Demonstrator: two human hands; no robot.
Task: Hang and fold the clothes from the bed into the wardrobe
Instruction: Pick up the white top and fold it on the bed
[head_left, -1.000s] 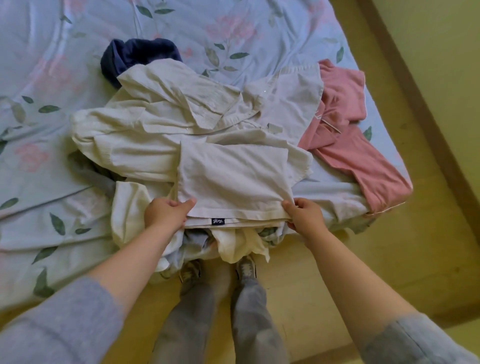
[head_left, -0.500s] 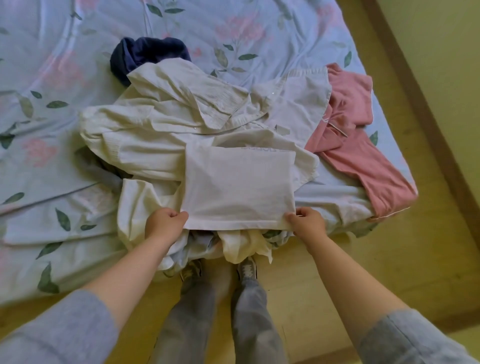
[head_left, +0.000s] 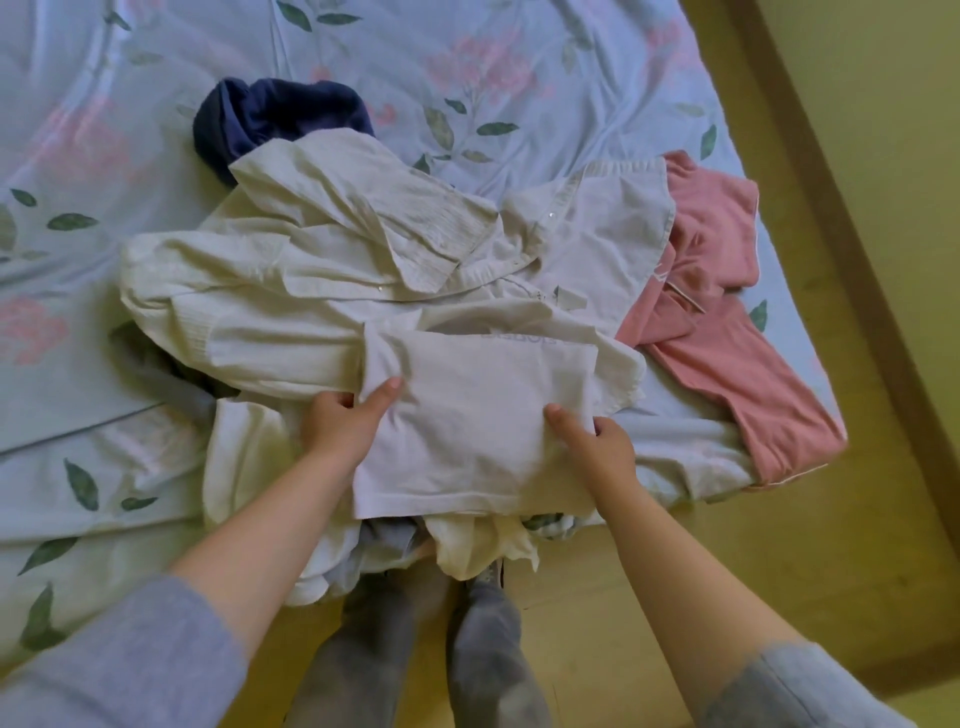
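Fingers curled, pinching folded shirt at both edges, left hand and right hand, atop clothes pile on bed.

The bedsheet is done in pale blue, printed with pink flowers and green leaves. The folded top at the near edge is off-white with faint grey lettering. The cream shirt is flanked by a pink garment on the right and a navy one on the far side. Grey trousers, yellowish floor.

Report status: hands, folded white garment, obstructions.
Left hand and right hand both grip folded white garment. It lies atop cream clothes pile. Nothing lies on it.
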